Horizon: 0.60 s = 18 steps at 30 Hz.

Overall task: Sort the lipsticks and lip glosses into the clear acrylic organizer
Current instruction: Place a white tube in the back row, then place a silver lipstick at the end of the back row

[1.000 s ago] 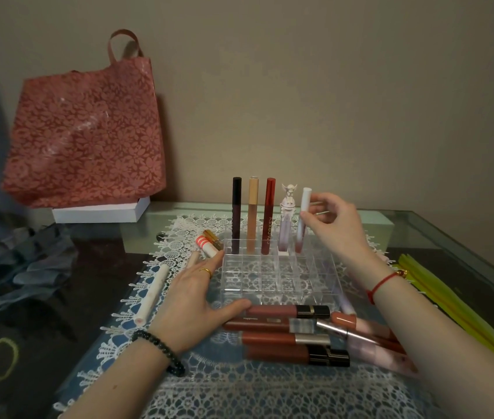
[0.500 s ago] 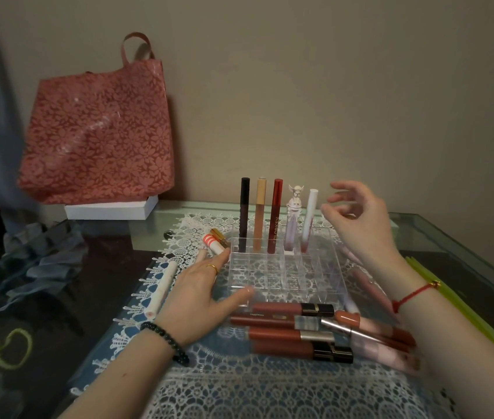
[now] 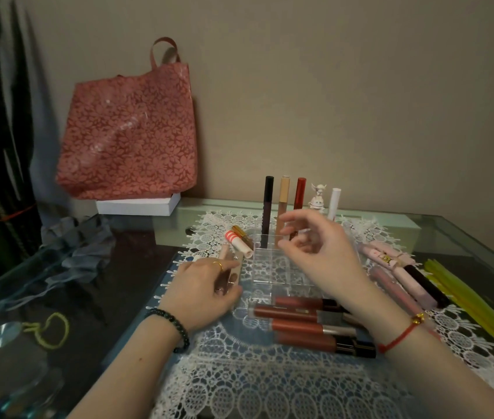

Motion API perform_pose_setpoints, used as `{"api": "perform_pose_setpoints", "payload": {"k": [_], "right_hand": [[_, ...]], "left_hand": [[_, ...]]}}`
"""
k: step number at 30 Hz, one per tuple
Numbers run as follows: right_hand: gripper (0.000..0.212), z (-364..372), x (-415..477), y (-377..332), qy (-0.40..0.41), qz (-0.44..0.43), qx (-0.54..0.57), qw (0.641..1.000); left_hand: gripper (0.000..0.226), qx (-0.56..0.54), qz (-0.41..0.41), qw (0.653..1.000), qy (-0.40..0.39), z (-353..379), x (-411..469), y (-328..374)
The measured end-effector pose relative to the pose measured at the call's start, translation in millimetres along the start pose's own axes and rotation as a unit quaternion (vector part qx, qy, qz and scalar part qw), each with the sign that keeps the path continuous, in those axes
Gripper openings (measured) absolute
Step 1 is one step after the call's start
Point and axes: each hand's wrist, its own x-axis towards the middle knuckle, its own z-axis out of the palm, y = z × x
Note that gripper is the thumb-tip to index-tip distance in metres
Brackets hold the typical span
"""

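Note:
The clear acrylic organizer (image 3: 265, 269) sits on a lace mat. Its back row holds a black tube (image 3: 268, 201), a beige tube (image 3: 284, 196), a red tube (image 3: 300, 192), a white figurine-topped tube (image 3: 318, 197) and a white tube (image 3: 334, 202), all upright. My right hand (image 3: 318, 255) hovers over the organizer with loosely curled fingers and holds nothing. Left of the organizer, my left hand (image 3: 205, 293) grips a pale beige lip gloss (image 3: 236, 269) lying on the mat. Several red-brown glosses (image 3: 297, 317) lie in front of the organizer.
A striped-cap tube (image 3: 237, 242) and a gold one (image 3: 239, 231) lie left of the organizer. Pink and dark tubes (image 3: 397, 264) lie to its right, beside yellow strips (image 3: 475, 300). A red tote bag (image 3: 128, 131) stands on a white box (image 3: 138, 205) at the back left.
My right hand let go of the white tube, left standing in the back row, and swung left over the organizer. My left hand left the organizer's front corner and closed on the pale gloss.

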Motion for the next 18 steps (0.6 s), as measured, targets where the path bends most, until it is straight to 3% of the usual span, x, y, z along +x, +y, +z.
{"api": "perform_pose_setpoints", "payload": {"k": [14,18], "right_hand": [[0.027,14.3,-19.7,20.6,-0.007,0.028,0.021,0.999],[0.026,11.0,-22.2,21.1,0.004,0.035,0.032,0.999]], "left_hand": [[0.035,0.143,0.007,0.989,0.043,4.4,3.2,12.1],[0.035,0.123,-0.009,0.990,0.071,4.1,3.3,15.8]]}}
